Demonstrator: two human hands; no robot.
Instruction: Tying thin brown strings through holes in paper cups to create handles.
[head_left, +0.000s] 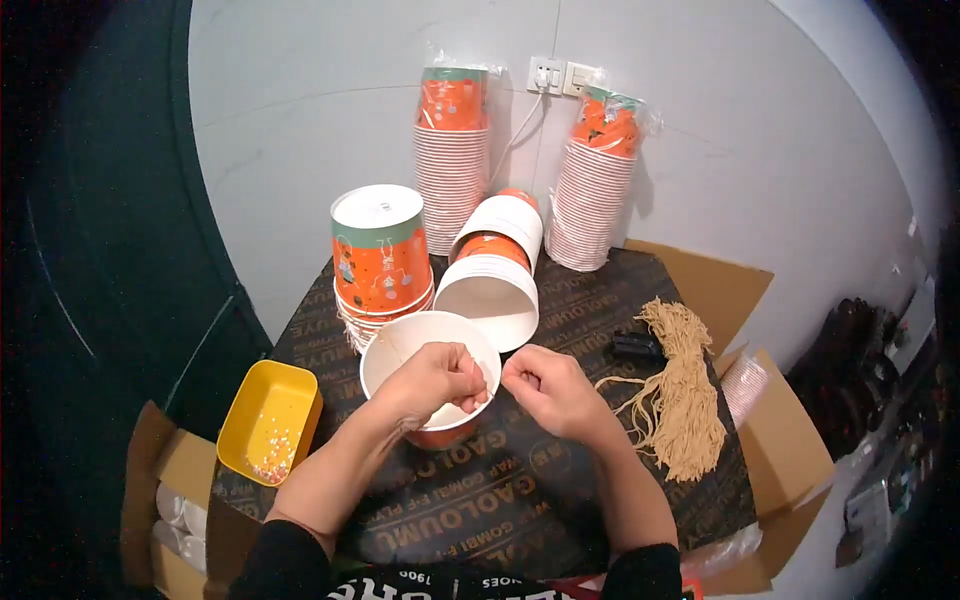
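A white-lined paper bucket [435,328] stands on the dark table [470,510], beneath the left hand [440,382]. That grip and the right hand's [545,390], just right of the rim, are pinched closed, contents unclear. Steadying the bucket would probably help.

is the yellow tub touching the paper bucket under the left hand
Apart: the head view shows a strip of dark tabletop between the yellow tub and the paper bucket.
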